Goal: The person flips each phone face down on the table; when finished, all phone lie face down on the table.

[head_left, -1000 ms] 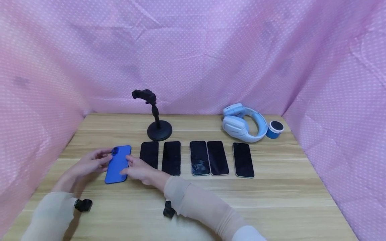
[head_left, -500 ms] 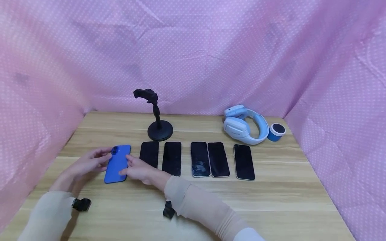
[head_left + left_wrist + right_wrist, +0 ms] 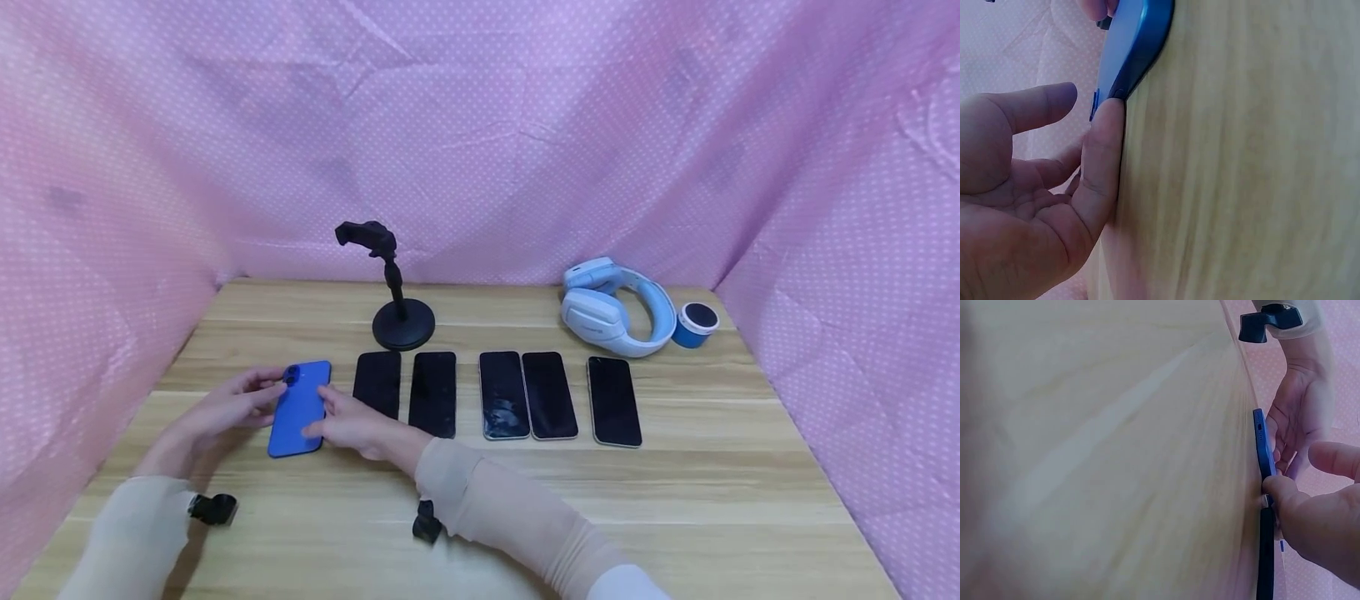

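Note:
A blue phone (image 3: 300,414) lies face down at the left end of a row of phones, its camera bump at the upper left. My left hand (image 3: 231,404) touches its left edge with the fingers; in the left wrist view the thumb (image 3: 1044,105) stands apart from it. At the phone's right edge is my right hand (image 3: 358,425). One fingertip (image 3: 1277,486) there meets the edge, while another digit sticks out free in the right wrist view. Two black-screened phones (image 3: 377,383) (image 3: 432,394) lie nearest; my right hand and forearm cover the lower part of the first.
Farther right lie more phones: a pair side by side (image 3: 504,395) (image 3: 550,395) and a single one (image 3: 615,402). Behind the row stand a black phone stand (image 3: 403,325), light blue headphones (image 3: 600,318) and a small blue-and-white speaker (image 3: 696,325). Pink dotted cloth (image 3: 480,150) surrounds the wooden table (image 3: 675,517).
The head view has shifted slightly. Both hands and the blue phone keep nearly the same place on the table.

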### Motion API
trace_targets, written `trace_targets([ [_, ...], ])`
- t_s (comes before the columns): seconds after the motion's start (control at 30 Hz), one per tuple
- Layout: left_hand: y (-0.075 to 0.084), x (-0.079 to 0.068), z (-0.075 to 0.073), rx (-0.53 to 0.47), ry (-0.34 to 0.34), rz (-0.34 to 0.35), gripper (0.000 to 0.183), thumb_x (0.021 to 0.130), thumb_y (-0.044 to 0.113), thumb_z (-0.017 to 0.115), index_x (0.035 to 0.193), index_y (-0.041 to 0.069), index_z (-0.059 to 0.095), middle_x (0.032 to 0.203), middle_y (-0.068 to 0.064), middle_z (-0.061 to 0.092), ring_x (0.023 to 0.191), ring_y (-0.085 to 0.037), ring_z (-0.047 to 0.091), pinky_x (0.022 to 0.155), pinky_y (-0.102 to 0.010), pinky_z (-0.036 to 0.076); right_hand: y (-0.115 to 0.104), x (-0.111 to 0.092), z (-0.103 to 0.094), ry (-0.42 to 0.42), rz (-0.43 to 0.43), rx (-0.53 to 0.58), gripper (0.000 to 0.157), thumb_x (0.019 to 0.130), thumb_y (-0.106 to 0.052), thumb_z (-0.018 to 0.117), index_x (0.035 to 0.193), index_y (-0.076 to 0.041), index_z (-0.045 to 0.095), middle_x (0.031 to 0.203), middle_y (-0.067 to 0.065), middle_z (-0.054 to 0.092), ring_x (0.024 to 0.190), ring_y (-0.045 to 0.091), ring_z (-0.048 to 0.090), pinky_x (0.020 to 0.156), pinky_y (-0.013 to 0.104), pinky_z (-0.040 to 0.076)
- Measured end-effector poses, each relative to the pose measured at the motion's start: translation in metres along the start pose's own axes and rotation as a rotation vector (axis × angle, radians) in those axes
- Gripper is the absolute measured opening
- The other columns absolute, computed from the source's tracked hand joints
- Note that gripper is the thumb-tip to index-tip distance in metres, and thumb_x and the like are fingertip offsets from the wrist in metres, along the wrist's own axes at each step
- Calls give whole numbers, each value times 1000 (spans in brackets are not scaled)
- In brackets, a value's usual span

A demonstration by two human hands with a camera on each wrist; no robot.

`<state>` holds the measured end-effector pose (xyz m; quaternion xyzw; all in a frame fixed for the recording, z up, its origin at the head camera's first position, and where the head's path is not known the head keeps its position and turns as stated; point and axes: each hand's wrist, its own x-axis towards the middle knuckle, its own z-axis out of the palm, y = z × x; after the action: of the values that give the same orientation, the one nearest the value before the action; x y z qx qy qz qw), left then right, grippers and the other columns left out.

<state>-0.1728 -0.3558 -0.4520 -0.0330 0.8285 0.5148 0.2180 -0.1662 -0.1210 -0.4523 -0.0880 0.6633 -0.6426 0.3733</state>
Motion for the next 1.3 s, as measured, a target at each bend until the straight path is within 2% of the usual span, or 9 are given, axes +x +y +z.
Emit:
trace_targets([
  [0.2, 4, -8, -2, -44, -17, -22, 69, 110, 34, 47, 157, -7, 19, 157, -35, 25, 124, -28, 52, 93, -33, 56, -3, -1, 2, -3, 6, -3, 76, 95, -6, 68, 160, -11, 29, 165, 2, 27, 149, 14, 26, 118, 31, 30],
  [0.37, 8, -10, -2, -59, 29, -55, 70, 109, 36, 48, 157, -8, 22, 153, -35, 30, 113, -24, 54, 89, -32, 58, -4, -1, 4, -7, 6, 0, 79, 95, -7, 68, 161, -14, 26, 165, 4, 29, 150, 15, 26, 118, 32, 30],
  [0.57, 11, -8, 2, -49, 97, -59, 71, 108, 38, 49, 154, -11, 26, 148, -35, 36, 105, -18, 60, 85, -34, 59, -1, 0, 7, -9, -24, 33, 89, 95, -5, 67, 164, -15, 11, 168, 5, 19, 152, 17, 20, 119, 34, 28],
  [0.7, 12, -7, 4, -62, 124, -58, 68, 108, 36, 50, 153, -11, 29, 148, -34, 38, 102, -13, 61, 85, -34, 60, 0, 0, 5, -11, -24, 45, 90, 96, -5, 66, 164, -15, 9, 168, 5, 17, 152, 18, 18, 119, 35, 28],
  [0.97, 17, -5, 6, -67, 122, -68, 70, 108, 38, 49, 154, -9, 28, 153, -34, 34, 108, -15, 60, 86, -33, 59, -1, -2, 0, 1, 7, 41, 88, 96, -8, 67, 164, -16, 11, 168, 4, 20, 152, 17, 20, 118, 39, 31],
  [1.3, 17, -6, 5, -55, 112, -75, 68, 109, 36, 47, 155, -10, 26, 153, -35, 33, 103, -9, 63, 85, -32, 59, 0, -2, 3, 18, 12, 36, 87, 96, -8, 67, 164, -15, 13, 167, 5, 22, 152, 17, 22, 119, 38, 30],
])
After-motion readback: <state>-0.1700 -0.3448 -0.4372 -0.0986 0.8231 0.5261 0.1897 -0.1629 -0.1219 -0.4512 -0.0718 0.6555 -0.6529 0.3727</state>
